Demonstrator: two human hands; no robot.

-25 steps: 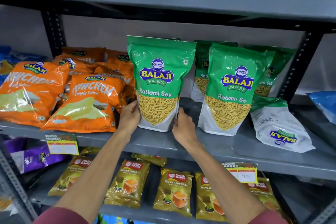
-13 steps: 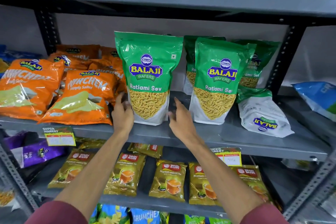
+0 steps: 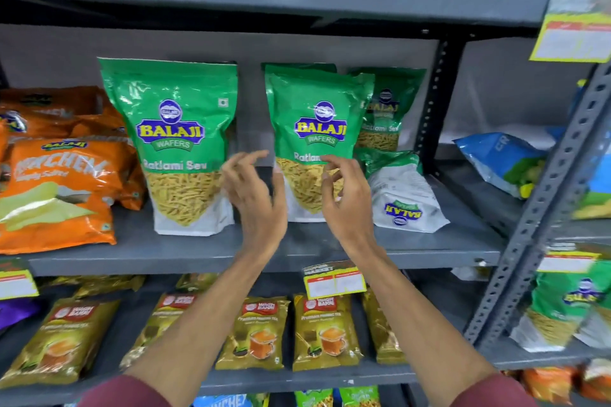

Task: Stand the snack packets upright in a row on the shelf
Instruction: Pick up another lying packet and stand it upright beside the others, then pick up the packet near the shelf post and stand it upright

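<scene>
Two green Balaji Ratlami Sev packets stand upright on the grey middle shelf [image 3: 205, 251]: the left packet [image 3: 175, 142] and the second packet [image 3: 314, 129]. A third green packet [image 3: 386, 112] stands behind the second, and a fourth packet [image 3: 403, 198] lies flat at the right with its white back up. My left hand [image 3: 254, 195] hovers in the gap between the two front packets, fingers spread, holding nothing. My right hand [image 3: 347, 195] is open in front of the second packet's lower right part; whether it touches is unclear.
Orange Crunchem packets [image 3: 56, 195] lie piled at the shelf's left. Gold tea packets [image 3: 251, 330] line the shelf below, behind a yellow price tag [image 3: 334, 281]. A perforated upright post [image 3: 429, 102] bounds the bay on the right, with blue packets [image 3: 502, 162] beyond it.
Both hands have let go of the left green packet, which now stands alone, and have moved right toward the second packet. The camera view has shifted right as well.
</scene>
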